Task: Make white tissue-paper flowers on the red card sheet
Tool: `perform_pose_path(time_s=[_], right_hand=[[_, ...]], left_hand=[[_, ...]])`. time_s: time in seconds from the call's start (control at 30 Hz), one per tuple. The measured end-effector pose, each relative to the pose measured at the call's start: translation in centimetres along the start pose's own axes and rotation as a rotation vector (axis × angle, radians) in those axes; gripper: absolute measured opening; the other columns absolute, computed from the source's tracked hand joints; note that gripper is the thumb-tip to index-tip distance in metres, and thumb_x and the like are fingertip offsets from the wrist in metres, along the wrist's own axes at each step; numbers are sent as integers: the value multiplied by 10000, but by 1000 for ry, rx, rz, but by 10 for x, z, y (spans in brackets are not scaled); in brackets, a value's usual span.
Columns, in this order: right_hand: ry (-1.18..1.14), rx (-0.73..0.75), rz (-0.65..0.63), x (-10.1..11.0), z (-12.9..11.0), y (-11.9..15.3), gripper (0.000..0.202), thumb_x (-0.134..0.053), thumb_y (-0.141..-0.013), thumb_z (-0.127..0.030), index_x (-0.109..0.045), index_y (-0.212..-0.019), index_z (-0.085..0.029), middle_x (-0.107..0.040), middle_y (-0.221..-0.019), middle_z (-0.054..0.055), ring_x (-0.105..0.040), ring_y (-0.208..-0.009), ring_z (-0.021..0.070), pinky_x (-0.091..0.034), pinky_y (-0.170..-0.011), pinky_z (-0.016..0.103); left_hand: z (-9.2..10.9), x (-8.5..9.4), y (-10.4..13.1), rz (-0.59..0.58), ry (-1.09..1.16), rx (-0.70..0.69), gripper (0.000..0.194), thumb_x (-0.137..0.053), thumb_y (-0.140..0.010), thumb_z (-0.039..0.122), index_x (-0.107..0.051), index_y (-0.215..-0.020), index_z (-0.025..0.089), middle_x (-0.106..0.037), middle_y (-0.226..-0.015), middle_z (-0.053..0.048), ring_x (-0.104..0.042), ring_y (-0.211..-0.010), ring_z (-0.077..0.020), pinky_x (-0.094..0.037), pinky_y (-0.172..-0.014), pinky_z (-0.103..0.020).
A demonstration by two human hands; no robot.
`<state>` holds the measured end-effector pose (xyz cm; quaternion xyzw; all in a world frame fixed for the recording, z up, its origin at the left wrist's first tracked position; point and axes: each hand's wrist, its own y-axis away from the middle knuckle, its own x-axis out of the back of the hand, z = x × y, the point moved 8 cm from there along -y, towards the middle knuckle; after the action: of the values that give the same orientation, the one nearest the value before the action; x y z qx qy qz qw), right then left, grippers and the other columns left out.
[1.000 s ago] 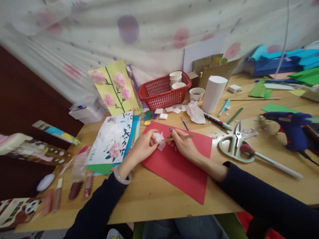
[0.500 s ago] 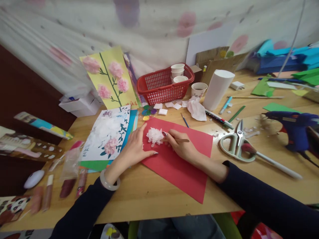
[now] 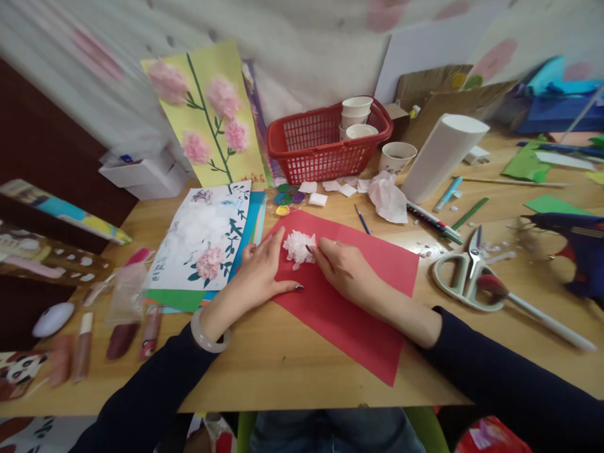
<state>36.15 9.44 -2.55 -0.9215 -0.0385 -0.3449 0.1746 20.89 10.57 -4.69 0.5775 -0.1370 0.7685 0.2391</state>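
Observation:
A white crumpled tissue-paper flower (image 3: 299, 247) lies on a sheet of red paper (image 3: 349, 308), near its upper left corner. My left hand (image 3: 257, 267) is open, its thumb spread from the fingers, resting along the red paper's left edge beside the flower. My right hand (image 3: 344, 267) is closed in a pinch at the flower's right side, fingertips touching its petals. The slim wooden stick in that hand is now almost wholly hidden by the fingers.
Left of the paper lies a painted flower picture (image 3: 193, 245); behind it stands a yellow flower card (image 3: 202, 113). A red basket (image 3: 325, 151) with paper cups is at the back. On the right are a paper roll (image 3: 443, 157), scissors (image 3: 465, 277), a brush (image 3: 542, 314) and a blue glue gun (image 3: 580, 245).
The wooden stick in my right hand has turned and slipped from sight behind the fingers. My left hand stays by the flower. The camera view has shifted slightly.

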Motion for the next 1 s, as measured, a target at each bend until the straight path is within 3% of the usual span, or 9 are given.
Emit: perform_pose_path(time_s=[0.17, 0.37, 0.6, 0.7, 0.77, 0.83, 0.9, 1.0], right_hand=[[-502, -345, -62, -12, 39, -6, 376, -416, -959, -460, -476, -689, -205, -584, -577, 17, -511, -433, 118, -406, -431, 238], [-692, -361, 124, -2, 48, 1, 516, -499, -855, -675, -523, -660, -198, -577, -500, 7, -503, -391, 105, -418, -378, 219], [-641, -302, 90, -3, 42, 2, 507, -492, -859, -668, -520, -664, -201, -586, -521, 3, -501, -395, 109, -418, -377, 227], [-587, -284, 79, -3, 41, 1, 493, -489, -871, -645, -520, -658, -201, -595, -539, 7, -500, -399, 108, -407, -384, 230], [-606, -312, 97, -2, 43, 1, 498, -494, -863, -650, -527, -653, -200, -587, -522, 7, -495, -391, 110, -401, -382, 233], [-654, -359, 138, 1, 48, 1, 508, -500, -854, -658, -535, -641, -198, -581, -500, 8, -498, -385, 114, -407, -385, 240], [-689, -399, 176, 5, 52, 0, 510, -515, -848, -652, -542, -622, -196, -579, -485, 10, -500, -378, 116, -418, -391, 244], [-729, -436, 207, 8, 55, 0, 504, -546, -832, -647, -557, -610, -195, -583, -475, 15, -496, -364, 118, -416, -378, 248]], left_hand=[[-2, 0, 0, 6, 17, 15, 1104, -730, -770, 521, -12, -1548, 208, -262, -1585, -261, -280, -1461, -371, -196, -1120, -592], [-5, 2, -1, 36, 30, 39, 1092, -762, -738, 501, -98, -1543, 179, -278, -1576, -266, -301, -1448, -388, -217, -1109, -607], [1, 2, 1, 42, 38, 66, 1052, -780, -720, 498, -189, -1528, 176, -304, -1570, -255, -315, -1442, -395, -226, -1117, -605], [0, 17, 7, 110, 55, 19, 891, -754, -757, 471, -317, -1484, 195, -407, -1529, -212, -397, -1401, -370, -262, -1117, -581], [-16, 42, 12, 243, 92, 29, 572, -667, -843, 415, -497, -1352, 218, -572, -1403, -153, -522, -1303, -317, -340, -1090, -523], [-52, 73, 21, 437, 138, 150, 267, -561, -906, 326, -620, -1143, 220, -710, -1179, -100, -638, -1135, -256, -437, -1012, -443], [-97, 94, 30, 553, 148, 350, 222, -543, -880, 247, -610, -1089, 211, -746, -970, -67, -685, -983, -232, -493, -919, -402], [-142, 96, 33, 541, 160, 475, 302, -592, -778, 166, -573, -1079, 187, -730, -884, -51, -688, -829, -219, -524, -844, -387]])
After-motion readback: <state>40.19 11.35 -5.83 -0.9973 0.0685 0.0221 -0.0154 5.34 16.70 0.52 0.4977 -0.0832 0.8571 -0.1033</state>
